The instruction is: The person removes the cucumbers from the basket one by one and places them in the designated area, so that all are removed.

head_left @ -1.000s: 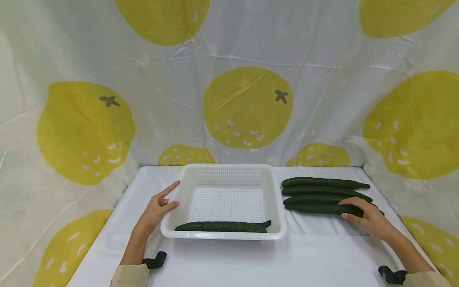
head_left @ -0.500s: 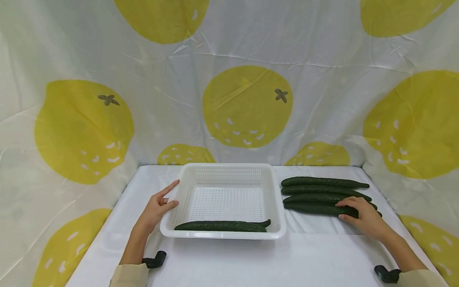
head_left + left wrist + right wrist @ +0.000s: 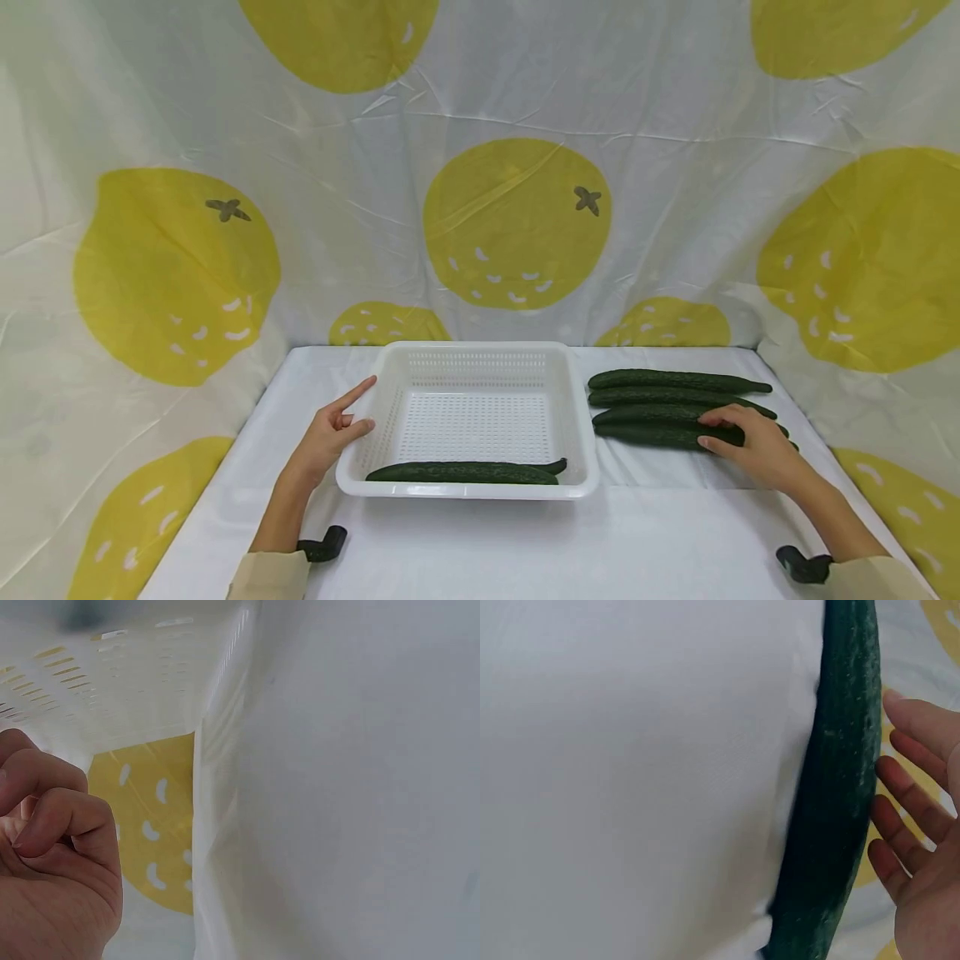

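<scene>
A white perforated plastic basket [image 3: 480,492] stands in the middle of the table. Along its near side lie two dark green cucumbers [image 3: 461,473]. My left hand [image 3: 322,437] touches the basket's left rim, its thumb and index finger extended; the other fingers are bent, as the left wrist view shows close to the basket wall. Right of the basket, several cucumbers [image 3: 637,433] lie side by side. My right hand [image 3: 761,450] hovers over the nearest cucumber [image 3: 836,795], its fingers loosely bent and spread. The fingertips are at that cucumber's surface; firm contact cannot be made out.
A white cloth covers the table [image 3: 525,550]. Behind and at both sides hangs a white curtain [image 3: 360,208] with large yellow fruit prints. A dark wrist-worn device [image 3: 322,544] sits at the left wrist, and a similar device [image 3: 802,565] at the right.
My right hand has shifted a little to the left along the nearest cucumber. The left hand, the basket and the cucumbers inside it stay where they were.
</scene>
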Demonstrator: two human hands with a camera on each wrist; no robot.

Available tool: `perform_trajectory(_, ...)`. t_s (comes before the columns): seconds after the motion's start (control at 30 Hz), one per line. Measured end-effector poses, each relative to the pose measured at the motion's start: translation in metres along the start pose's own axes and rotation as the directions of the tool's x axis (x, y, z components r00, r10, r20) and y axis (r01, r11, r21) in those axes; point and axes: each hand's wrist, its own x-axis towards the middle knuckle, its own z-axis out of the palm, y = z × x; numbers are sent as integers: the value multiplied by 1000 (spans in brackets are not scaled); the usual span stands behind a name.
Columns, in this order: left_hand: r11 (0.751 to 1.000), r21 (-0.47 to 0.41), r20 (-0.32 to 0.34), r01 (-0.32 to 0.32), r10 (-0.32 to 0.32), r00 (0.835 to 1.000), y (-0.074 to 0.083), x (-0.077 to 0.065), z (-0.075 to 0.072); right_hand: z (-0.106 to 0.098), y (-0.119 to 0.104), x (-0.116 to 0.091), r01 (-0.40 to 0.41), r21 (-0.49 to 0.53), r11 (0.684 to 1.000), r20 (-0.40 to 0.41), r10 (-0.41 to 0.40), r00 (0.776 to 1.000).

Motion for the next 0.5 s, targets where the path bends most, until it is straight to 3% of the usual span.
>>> perform_trajectory(0.17,1000,8,4,-10,10,1000,2,1,1,-2,-22,7,25,37,999,-36,-24,999)
perform_trajectory(0.5,1000,-11,-5,12,-12,1000,6,-2,1,6,-74,36,150,135,979,-99,-137,986)
